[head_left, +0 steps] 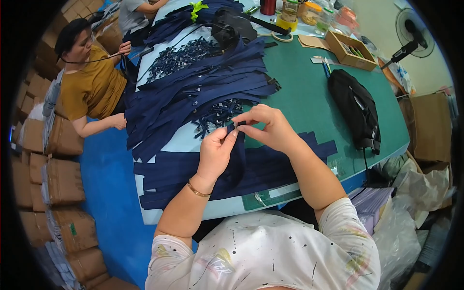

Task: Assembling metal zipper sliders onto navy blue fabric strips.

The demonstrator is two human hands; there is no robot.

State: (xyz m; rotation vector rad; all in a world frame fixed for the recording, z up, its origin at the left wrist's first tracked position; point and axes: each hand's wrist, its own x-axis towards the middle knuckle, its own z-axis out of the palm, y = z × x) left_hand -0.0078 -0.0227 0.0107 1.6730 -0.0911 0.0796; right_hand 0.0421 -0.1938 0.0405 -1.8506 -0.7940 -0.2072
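Note:
My left hand (216,151) pinches the upper end of a navy zipper strip (237,166), which hangs down below the fingers. Close against it, my right hand (271,126) has thumb and forefinger together on a tiny shiny piece that looks like a zipper slider; the fingers partly hide it. Just beyond my left hand lies a small pile of navy zipper sliders (220,115). More navy zipper strips (169,176) lie flat under my hands, and a thick layer of navy strips (188,89) covers the table farther off.
A bigger slider pile (181,59) lies farther back. On the green mat (295,92) rests a black pouch-like item (355,108), near a wooden box (350,50) and several jars (311,14). A co-worker (92,77) stands at the left; cartons (65,183) line the floor.

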